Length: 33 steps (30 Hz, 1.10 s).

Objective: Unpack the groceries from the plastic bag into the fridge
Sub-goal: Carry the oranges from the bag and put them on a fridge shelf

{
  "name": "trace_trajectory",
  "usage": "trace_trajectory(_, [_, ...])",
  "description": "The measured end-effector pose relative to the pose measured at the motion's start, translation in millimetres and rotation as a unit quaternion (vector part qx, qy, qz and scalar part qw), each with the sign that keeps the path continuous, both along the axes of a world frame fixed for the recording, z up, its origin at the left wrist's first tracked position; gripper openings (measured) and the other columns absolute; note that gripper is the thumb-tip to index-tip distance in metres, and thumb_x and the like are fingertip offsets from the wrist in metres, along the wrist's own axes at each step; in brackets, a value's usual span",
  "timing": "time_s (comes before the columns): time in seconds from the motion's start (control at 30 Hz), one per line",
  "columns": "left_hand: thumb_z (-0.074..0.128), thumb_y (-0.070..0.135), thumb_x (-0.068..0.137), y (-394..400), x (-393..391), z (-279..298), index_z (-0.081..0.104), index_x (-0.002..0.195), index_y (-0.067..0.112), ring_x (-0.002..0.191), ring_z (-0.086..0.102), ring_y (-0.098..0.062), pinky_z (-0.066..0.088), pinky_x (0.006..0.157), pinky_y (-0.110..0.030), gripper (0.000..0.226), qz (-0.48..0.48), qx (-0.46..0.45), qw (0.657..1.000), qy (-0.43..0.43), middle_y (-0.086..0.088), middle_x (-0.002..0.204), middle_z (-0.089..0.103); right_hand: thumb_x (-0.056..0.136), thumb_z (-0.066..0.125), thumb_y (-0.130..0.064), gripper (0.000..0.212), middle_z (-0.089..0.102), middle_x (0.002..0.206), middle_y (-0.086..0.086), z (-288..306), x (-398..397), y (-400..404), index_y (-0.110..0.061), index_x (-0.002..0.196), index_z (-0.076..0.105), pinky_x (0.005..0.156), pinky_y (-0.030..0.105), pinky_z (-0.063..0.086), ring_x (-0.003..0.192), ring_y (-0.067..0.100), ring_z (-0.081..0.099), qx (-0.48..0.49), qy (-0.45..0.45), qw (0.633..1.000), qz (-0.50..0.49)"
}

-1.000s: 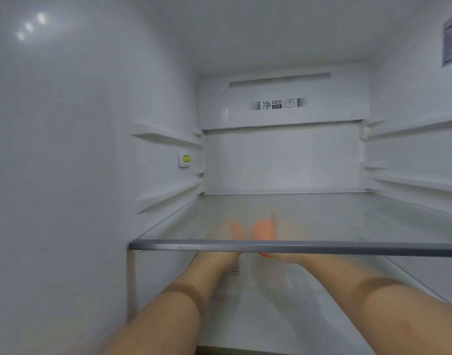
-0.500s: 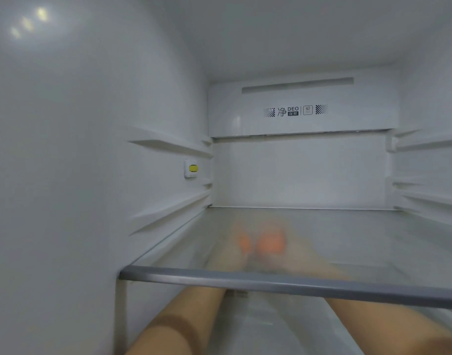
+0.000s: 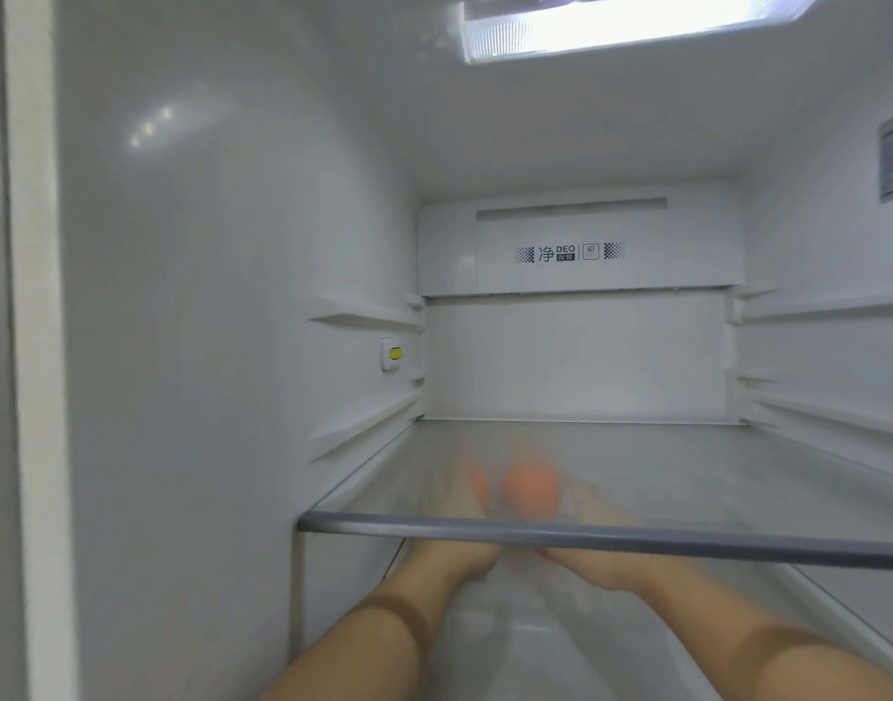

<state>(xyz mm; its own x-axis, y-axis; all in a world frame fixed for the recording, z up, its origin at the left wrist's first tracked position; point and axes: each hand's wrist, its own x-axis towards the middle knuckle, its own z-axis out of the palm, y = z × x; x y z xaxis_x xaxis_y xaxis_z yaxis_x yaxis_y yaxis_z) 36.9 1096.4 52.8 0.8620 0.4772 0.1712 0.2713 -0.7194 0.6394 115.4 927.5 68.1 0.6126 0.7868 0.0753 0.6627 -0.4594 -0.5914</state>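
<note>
A: Both forearms reach into the fridge (image 3: 191,346) under the glass shelf (image 3: 606,541). What has changed in the last second?

B: Mostly the view. The head has pulled back and tilted up, so the ceiling lamp (image 3: 631,22) now shows at the top edge; a second ago it was out of frame. The hands sit where they did, close together beneath the shelf's grey front rail, with the orange produce (image 3: 530,487) between them.

A: And for the task?

B: My reading is that an item is being set down on the level below, with release near but not confirmed. The orange shapes have barely shifted across the three moments.

A: How is each grip set?

B: I cannot tell. The left hand (image 3: 457,559) and right hand (image 3: 593,566) show clearly only at wrist and heel; the fingers lie behind the rail and the glass, smeared to a pale blur. Whether they pinch the produce or merely rest beside it is not visible.

A: What else is hidden?

B: The plastic bag is nowhere in frame. A narrow orange streak (image 3: 477,485) left of the round piece may be a second item or a finger; too blurred to say. The surface under the hands is cut off.
</note>
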Motion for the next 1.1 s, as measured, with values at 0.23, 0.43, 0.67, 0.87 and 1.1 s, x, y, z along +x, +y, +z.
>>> trace_trajectory(0.23, [0.053,0.046,0.076,-53.1,-72.9,28.8,0.045,0.138,0.021,0.134,0.038,-0.029,0.038,0.109,-0.042,0.067,-0.008,0.091,0.995,0.030,-0.010,0.141,0.046,0.087,0.060,-0.049,0.066,0.045,0.146,0.002,17.3,-67.7,-39.9,-0.023,0.144,0.038,0.109,0.029,0.034,0.133,0.020,0.043,0.024,-0.136,0.979,-0.149])
trace_trajectory(0.43, [0.054,0.046,0.089,-81.7,-128.9,25.0,0.025,0.149,0.018,0.145,0.015,-0.023,0.023,0.117,-0.042,0.073,-0.099,0.171,0.980,0.025,-0.001,0.158,0.019,0.086,0.058,-0.054,0.072,0.035,0.147,0.002,12.8,-144.6,-81.7,-0.023,0.145,0.031,0.103,0.033,0.040,0.128,0.021,0.045,0.030,-0.132,0.957,-0.257])
trace_trajectory(0.67, [0.056,0.047,0.085,-109.8,-213.0,-2.5,0.024,0.150,0.027,0.142,0.019,-0.019,0.027,0.113,-0.041,0.075,-0.215,0.182,0.958,-0.055,0.005,0.154,0.028,0.088,0.055,-0.054,0.071,0.034,0.151,-0.004,-5.8,-259.1,-126.9,-0.023,0.146,0.030,0.108,0.032,0.035,0.136,0.015,0.037,0.030,-0.150,0.930,-0.335])
trace_trajectory(0.87, [0.058,0.045,0.082,-155.7,-264.2,-5.1,0.026,0.148,0.031,0.137,0.027,-0.020,0.032,0.111,-0.041,0.075,-0.289,0.124,0.944,-0.097,0.004,0.149,0.031,0.087,0.058,-0.052,0.065,0.044,0.138,-0.003,3.7,-358.2,-187.2,-0.026,0.142,0.036,0.104,0.031,0.040,0.125,0.013,0.046,0.008,-0.224,0.903,-0.366])
trace_trajectory(1.1, [0.058,0.043,0.087,-258.9,-329.0,-27.7,0.029,0.146,0.033,0.135,0.032,-0.017,0.034,0.108,-0.034,0.067,-0.402,0.096,0.901,-0.134,0.009,0.149,0.032,0.088,0.058,-0.048,0.062,0.045,0.140,-0.003,9.1,-478.5,-292.3,-0.029,0.142,0.036,0.100,0.026,0.040,0.123,0.014,0.049,-0.028,-0.274,0.853,-0.443])
